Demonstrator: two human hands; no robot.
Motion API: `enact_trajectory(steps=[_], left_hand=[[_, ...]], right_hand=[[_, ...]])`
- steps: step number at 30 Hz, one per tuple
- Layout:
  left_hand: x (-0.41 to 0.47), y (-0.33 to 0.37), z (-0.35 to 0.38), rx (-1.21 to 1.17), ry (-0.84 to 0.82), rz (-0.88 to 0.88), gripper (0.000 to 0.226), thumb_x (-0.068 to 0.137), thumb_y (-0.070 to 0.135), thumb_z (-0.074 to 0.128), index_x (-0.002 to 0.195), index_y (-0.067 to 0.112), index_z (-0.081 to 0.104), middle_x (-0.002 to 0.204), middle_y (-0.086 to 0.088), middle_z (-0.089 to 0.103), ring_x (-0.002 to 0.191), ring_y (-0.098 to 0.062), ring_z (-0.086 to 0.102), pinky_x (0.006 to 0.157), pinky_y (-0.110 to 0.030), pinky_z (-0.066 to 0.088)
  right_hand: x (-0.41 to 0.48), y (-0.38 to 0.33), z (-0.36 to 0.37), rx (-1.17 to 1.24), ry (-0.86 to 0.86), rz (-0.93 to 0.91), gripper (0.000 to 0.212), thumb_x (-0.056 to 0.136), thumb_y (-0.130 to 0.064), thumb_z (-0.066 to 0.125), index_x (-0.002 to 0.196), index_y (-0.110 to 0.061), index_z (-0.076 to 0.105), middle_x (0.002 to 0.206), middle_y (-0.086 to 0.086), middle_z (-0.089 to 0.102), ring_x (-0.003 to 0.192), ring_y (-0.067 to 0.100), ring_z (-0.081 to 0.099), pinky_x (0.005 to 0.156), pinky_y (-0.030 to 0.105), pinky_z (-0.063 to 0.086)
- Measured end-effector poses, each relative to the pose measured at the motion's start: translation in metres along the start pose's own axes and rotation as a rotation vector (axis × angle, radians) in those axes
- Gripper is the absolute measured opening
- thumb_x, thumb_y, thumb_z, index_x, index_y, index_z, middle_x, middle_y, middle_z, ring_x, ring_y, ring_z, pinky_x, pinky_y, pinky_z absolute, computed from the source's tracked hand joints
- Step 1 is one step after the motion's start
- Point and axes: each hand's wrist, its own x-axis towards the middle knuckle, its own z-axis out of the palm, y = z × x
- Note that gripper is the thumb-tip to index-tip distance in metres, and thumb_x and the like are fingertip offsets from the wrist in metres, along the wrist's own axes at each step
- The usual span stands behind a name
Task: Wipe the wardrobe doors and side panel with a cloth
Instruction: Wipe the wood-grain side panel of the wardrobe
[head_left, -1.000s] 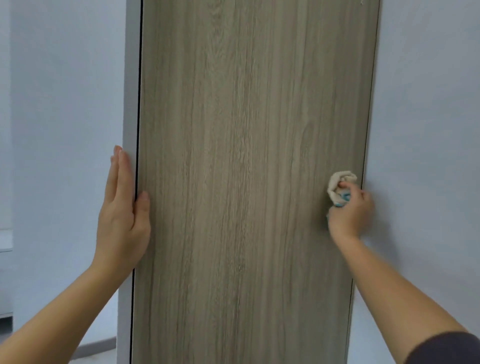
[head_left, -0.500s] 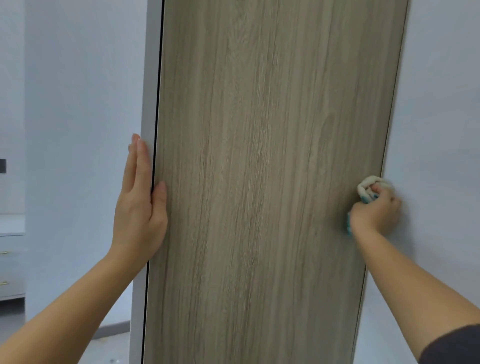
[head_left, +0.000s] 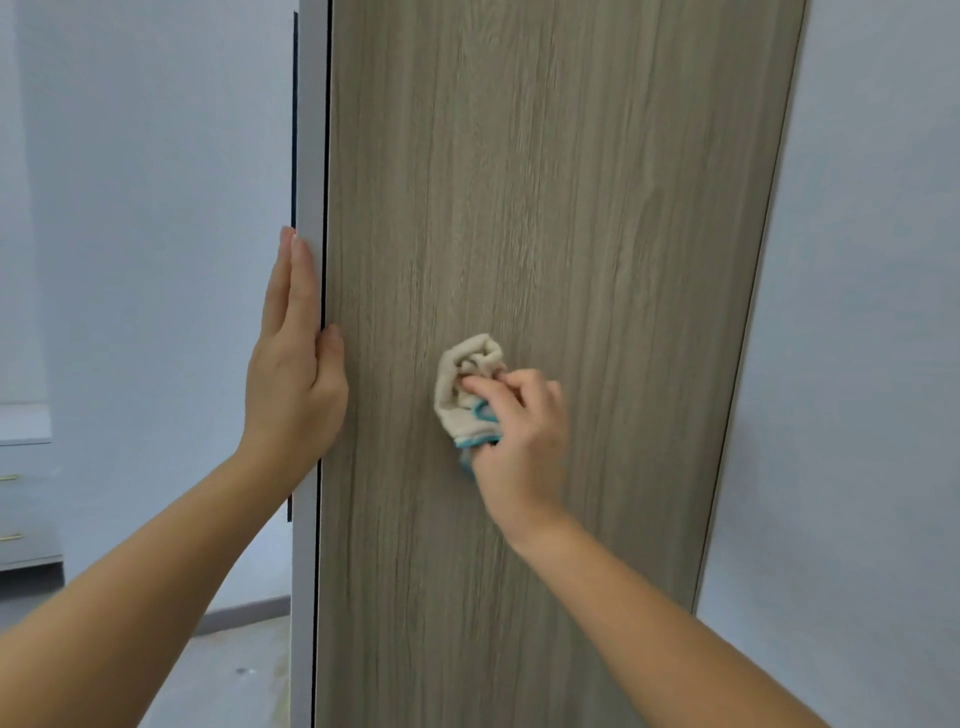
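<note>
Right hand (head_left: 519, 431) grips the bunched cloth (head_left: 465, 400) with curled fingers, cloth at its ten o'clock, pressed on the wardrobe panel (head_left: 571, 208), whose length runs twelve-to-six. Left hand (head_left: 293, 384), fingers straight, braces the nine o'clock edge.

The floor (head_left: 228, 675) shows only at the lower left, pale grey, with a dark skirting strip (head_left: 244, 614) at its far edge. A pale drawer unit (head_left: 23, 509) with thin gold handles stands at its left edge. The wood-grain panel (head_left: 571, 208) rises beside the floor, a white strip (head_left: 310, 156) along its left edge. On the panel, left of middle, the right hand (head_left: 524, 431) grips a bunched cream cloth (head_left: 460, 400) with blue trim. The left hand (head_left: 293, 374) lies flat on the left edge, thumb on the wood.
</note>
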Motion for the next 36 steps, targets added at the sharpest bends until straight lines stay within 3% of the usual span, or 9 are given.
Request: enact_trajectory(steps=[5, 8, 11, 14, 19, 23, 29, 33, 36], left_hand=[[0.0, 0.0, -0.017, -0.007, -0.054, 0.001, 0.065, 0.096, -0.006, 0.035, 0.154, 0.013, 0.01, 0.16, 0.004, 0.008, 0.137, 0.014, 0.004, 0.106, 0.002, 0.007], [0.0, 0.002, -0.03, -0.017, -0.101, -0.029, 0.063, 0.098, -0.003, 0.034, 0.154, 0.017, 0.014, 0.159, 0.009, 0.012, 0.137, 0.012, 0.009, 0.102, 0.005, 0.009], [-0.009, 0.01, -0.038, -0.085, -0.112, -0.115, 0.061, 0.098, -0.001, 0.036, 0.152, 0.022, 0.02, 0.158, 0.011, 0.019, 0.138, 0.008, 0.016, 0.103, 0.005, 0.01], [-0.03, 0.019, -0.041, -0.113, -0.123, -0.196, 0.058, 0.097, -0.001, 0.04, 0.15, 0.021, 0.03, 0.156, 0.011, 0.024, 0.137, 0.006, 0.02, 0.099, 0.007, 0.013], [-0.068, 0.028, -0.036, -0.053, 0.013, -0.177, 0.037, 0.092, 0.002, 0.052, 0.124, 0.021, 0.056, 0.123, 0.008, 0.053, 0.111, 0.001, 0.049, 0.092, -0.013, 0.04], [-0.077, 0.057, -0.028, -0.35, -0.175, -0.375, 0.021, 0.091, 0.021, 0.059, 0.111, 0.028, 0.059, 0.103, 0.014, 0.063, 0.094, 0.002, 0.058, 0.072, -0.008, 0.046], [-0.077, 0.073, 0.009, -0.321, -0.622, -0.502, 0.067, 0.063, 0.056, 0.076, 0.12, 0.039, 0.046, 0.1, 0.016, 0.065, 0.092, 0.006, 0.06, 0.084, -0.024, 0.051], [-0.077, 0.077, 0.035, -0.401, -0.609, -0.527, 0.029, 0.058, 0.038, 0.067, 0.083, 0.024, 0.07, 0.072, 0.009, 0.07, 0.067, -0.006, 0.063, 0.068, -0.029, 0.055], [-0.075, 0.081, 0.042, -0.663, -0.432, -0.659, 0.023, 0.063, 0.028, 0.066, 0.08, 0.013, 0.068, 0.067, 0.003, 0.067, 0.064, -0.008, 0.059, 0.059, -0.019, 0.047]], right_hand=[[-0.051, -0.057, 0.026, 0.024, -0.159, -0.396, 0.014, 0.081, -0.014, 0.071, 0.095, -0.018, 0.072, 0.105, -0.001, 0.064, 0.078, 0.019, 0.044, 0.055, 0.027, 0.041], [-0.077, -0.063, 0.028, 0.024, -0.335, -0.515, 0.019, 0.077, -0.014, 0.075, 0.094, -0.021, 0.07, 0.107, -0.002, 0.064, 0.081, 0.02, 0.046, 0.057, 0.03, 0.046], [-0.075, -0.069, 0.009, 0.17, -0.41, -0.251, 0.033, 0.069, -0.007, 0.079, 0.099, -0.019, 0.071, 0.104, -0.001, 0.061, 0.091, 0.019, 0.055, 0.067, 0.029, 0.052], [-0.052, -0.08, -0.022, 0.493, -0.31, 0.333, 0.032, 0.077, 0.004, 0.068, 0.099, -0.02, 0.068, 0.103, -0.002, 0.061, 0.094, 0.008, 0.058, 0.081, 0.018, 0.047], [-0.021, -0.059, -0.055, 0.96, -0.119, 1.041, 0.029, 0.084, 0.002, 0.065, 0.09, -0.026, 0.063, 0.094, 0.003, 0.068, 0.091, 0.02, 0.063, 0.079, 0.034, 0.051], [-0.017, -0.052, -0.064, 1.044, -0.053, 1.127, 0.02, 0.084, 0.0, 0.067, 0.089, -0.019, 0.062, 0.09, 0.005, 0.068, 0.089, 0.02, 0.061, 0.08, 0.035, 0.048], [-0.01, -0.036, -0.075, 1.025, 0.129, 1.095, 0.019, 0.085, 0.0, 0.066, 0.093, -0.017, 0.062, 0.09, 0.005, 0.068, 0.086, 0.017, 0.063, 0.077, 0.032, 0.051], [-0.015, -0.021, -0.079, 0.954, 0.132, 1.055, 0.025, 0.085, -0.002, 0.067, 0.102, -0.018, 0.059, 0.096, 0.004, 0.068, 0.088, 0.014, 0.064, 0.076, 0.03, 0.051], [-0.018, -0.007, -0.085, 1.04, 0.164, 1.052, 0.039, 0.083, -0.002, 0.069, 0.113, -0.022, 0.054, 0.101, 0.003, 0.067, 0.091, 0.015, 0.064, 0.079, 0.033, 0.051]])
